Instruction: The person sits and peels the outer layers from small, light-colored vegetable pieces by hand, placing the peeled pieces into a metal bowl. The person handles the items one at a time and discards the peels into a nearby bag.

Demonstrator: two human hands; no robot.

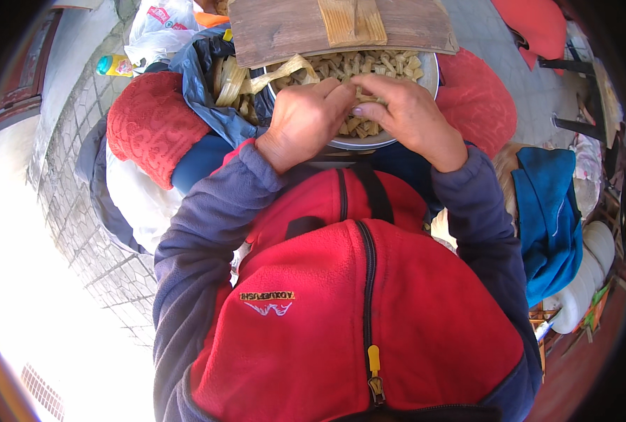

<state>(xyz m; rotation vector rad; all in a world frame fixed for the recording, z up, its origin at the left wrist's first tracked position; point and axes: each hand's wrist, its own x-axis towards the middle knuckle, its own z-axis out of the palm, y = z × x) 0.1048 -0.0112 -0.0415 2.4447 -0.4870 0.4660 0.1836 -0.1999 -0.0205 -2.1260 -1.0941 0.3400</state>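
Both hands meet over a round metal basin (429, 79) filled with short, knotted-looking pieces of dried, pale tan plant strip (397, 63). My left hand (313, 113) has its fingers pinched together near the basin's middle, the fingertips turned down. Close beside it, my right hand (405, 108) has its thumb and forefinger drawn together towards the left fingertips. Whatever lies between the fingertips is too small and hidden to tell. Left of the basin, a dark blue plastic bag (199, 89) holds longer dried strips (232, 82), one of which reaches over the basin's rim.
A wooden board (281, 31) with a lighter wood block (352, 21) lies across the basin's far side. A yellow container with a green cap (116, 65) and a white plastic bag (160, 31) are at the upper left. Blue cloth (547, 221) hangs at the right.
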